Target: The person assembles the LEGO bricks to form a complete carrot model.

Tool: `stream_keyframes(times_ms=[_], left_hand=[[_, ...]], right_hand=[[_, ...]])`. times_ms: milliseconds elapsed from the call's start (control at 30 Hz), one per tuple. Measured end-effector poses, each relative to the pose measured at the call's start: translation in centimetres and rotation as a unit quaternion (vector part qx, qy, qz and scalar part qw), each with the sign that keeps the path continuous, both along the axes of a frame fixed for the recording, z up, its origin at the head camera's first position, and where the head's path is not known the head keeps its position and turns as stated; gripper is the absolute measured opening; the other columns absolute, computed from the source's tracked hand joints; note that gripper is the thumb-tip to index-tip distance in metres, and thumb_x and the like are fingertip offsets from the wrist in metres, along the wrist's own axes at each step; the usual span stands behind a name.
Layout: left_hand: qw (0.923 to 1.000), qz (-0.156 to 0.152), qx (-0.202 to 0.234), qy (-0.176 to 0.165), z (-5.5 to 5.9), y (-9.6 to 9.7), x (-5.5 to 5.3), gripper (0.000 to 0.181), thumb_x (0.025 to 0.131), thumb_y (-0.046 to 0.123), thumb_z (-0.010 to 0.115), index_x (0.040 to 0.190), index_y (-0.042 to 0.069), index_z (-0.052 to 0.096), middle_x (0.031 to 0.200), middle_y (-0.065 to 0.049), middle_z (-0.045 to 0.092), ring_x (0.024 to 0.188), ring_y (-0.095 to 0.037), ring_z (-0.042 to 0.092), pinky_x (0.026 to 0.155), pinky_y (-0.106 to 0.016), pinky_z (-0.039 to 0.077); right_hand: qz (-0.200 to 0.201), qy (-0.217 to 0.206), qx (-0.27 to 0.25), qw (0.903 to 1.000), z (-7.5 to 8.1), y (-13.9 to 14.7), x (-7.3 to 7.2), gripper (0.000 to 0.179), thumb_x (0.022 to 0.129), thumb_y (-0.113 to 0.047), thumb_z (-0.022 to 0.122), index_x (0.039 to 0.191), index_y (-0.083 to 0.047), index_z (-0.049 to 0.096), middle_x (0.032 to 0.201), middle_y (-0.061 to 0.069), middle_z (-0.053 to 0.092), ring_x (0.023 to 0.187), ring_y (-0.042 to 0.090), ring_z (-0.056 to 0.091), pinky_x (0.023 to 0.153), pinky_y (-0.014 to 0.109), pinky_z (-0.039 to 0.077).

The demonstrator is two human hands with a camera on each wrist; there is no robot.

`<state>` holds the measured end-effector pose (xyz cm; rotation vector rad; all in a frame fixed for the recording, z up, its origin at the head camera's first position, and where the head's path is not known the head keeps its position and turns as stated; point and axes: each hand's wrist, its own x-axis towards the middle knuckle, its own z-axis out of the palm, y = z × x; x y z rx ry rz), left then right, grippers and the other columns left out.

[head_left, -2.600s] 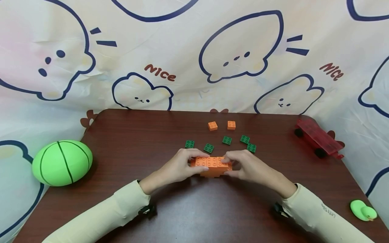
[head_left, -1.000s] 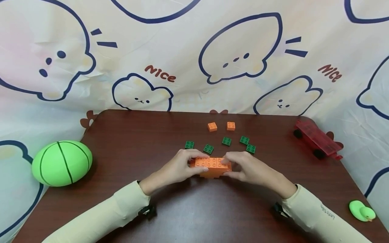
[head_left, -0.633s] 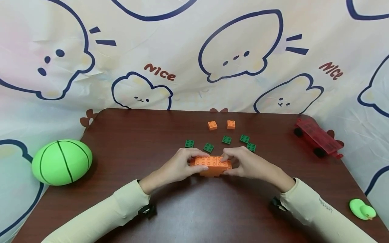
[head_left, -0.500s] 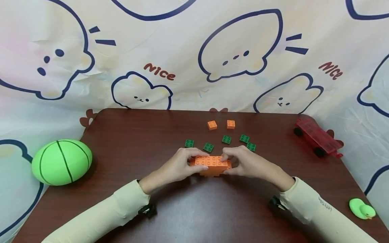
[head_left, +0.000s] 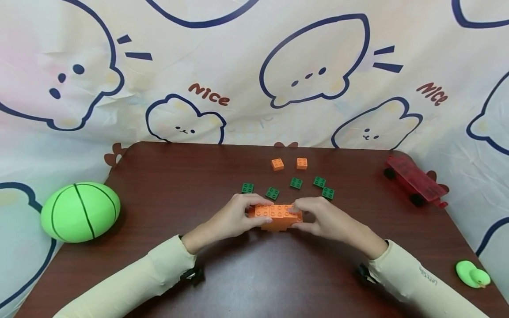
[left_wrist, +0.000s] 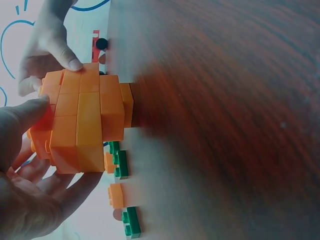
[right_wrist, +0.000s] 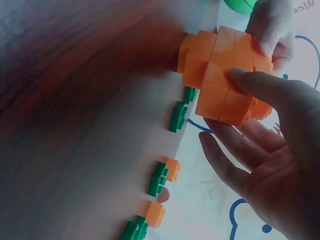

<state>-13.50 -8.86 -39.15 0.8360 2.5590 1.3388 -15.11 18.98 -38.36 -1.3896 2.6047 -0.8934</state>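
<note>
Between my two hands stands a stacked block of orange toy bricks (head_left: 277,219), narrow at its foot and wider above, with studs on top. My left hand (head_left: 234,215) grips its left end, thumb on the near face and fingers behind. At the right end my right hand (head_left: 324,216) holds it, thumb low on the near side and index finger on the top studs. Both wrist views show the orange brick stack (left_wrist: 82,117) with its narrow foot toward the table; the left thumb (left_wrist: 30,112) presses one face. In the right wrist view the right thumb (right_wrist: 260,82) lies against it.
Several green bricks (head_left: 296,183) lie loose just beyond my hands, with two small orange bricks (head_left: 301,163) farther back. A green ball (head_left: 81,212) sits at the left, a red toy skateboard (head_left: 415,180) at the back right, a green rubber duck (head_left: 472,274) at the right edge.
My right hand shifts slightly and its index finger moves a little over the top studs. My left hand and the brick stack stay nearly in place.
</note>
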Motion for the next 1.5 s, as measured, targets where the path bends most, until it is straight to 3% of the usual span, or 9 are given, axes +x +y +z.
stream_keyframes(times_ms=[400, 700, 1200, 1500], left_hand=[[0.9999, -0.006, 0.01, 0.002, 0.18, -0.01, 0.29, 0.037, 0.092, 0.024, 0.079, 0.127, 0.012, 0.072, 0.124, -0.004, 0.074, 0.097, -0.011, 0.065, 0.077, -0.026, 0.057], [1.0, 0.0, -0.001, -0.002, 0.11, 0.03, 0.23, 0.037, 0.092, 0.023, 0.08, 0.126, 0.014, 0.073, 0.124, -0.002, 0.074, 0.097, -0.011, 0.064, 0.077, -0.025, 0.056], [1.0, -0.002, 0.002, 0.009, 0.12, 0.05, 0.25, 0.037, 0.092, 0.024, 0.08, 0.126, 0.012, 0.073, 0.123, -0.005, 0.075, 0.095, -0.011, 0.064, 0.076, -0.026, 0.056], [0.9999, 0.004, 0.0, 0.009, -0.11, 0.02, 0.04, 0.036, 0.091, 0.024, 0.081, 0.125, 0.014, 0.074, 0.121, -0.003, 0.075, 0.094, -0.011, 0.064, 0.077, -0.027, 0.057]], right_hand=[[0.012, 0.007, -0.013, 0.9998, -0.3, 0.14, 0.15, 0.026, 0.085, -0.01, 0.085, 0.102, -0.016, 0.067, 0.1, -0.007, 0.072, 0.086, 0.003, 0.064, 0.077, 0.033, 0.062], [-0.009, -0.015, 0.005, 0.9998, -0.37, -0.16, 0.0, 0.031, 0.082, -0.015, 0.088, 0.095, -0.017, 0.06, 0.102, -0.005, 0.075, 0.091, 0.005, 0.068, 0.083, 0.034, 0.062], [-0.002, -0.021, -0.036, 0.9991, -0.89, -0.29, -0.33, 0.032, 0.079, -0.011, 0.09, 0.088, -0.017, 0.06, 0.097, -0.005, 0.076, 0.084, 0.004, 0.066, 0.081, 0.028, 0.062], [-0.008, -0.028, -0.018, 0.9994, -0.29, -0.46, -0.17, 0.032, 0.079, -0.012, 0.09, 0.089, -0.016, 0.059, 0.1, -0.003, 0.078, 0.09, 0.006, 0.071, 0.084, 0.03, 0.062]])
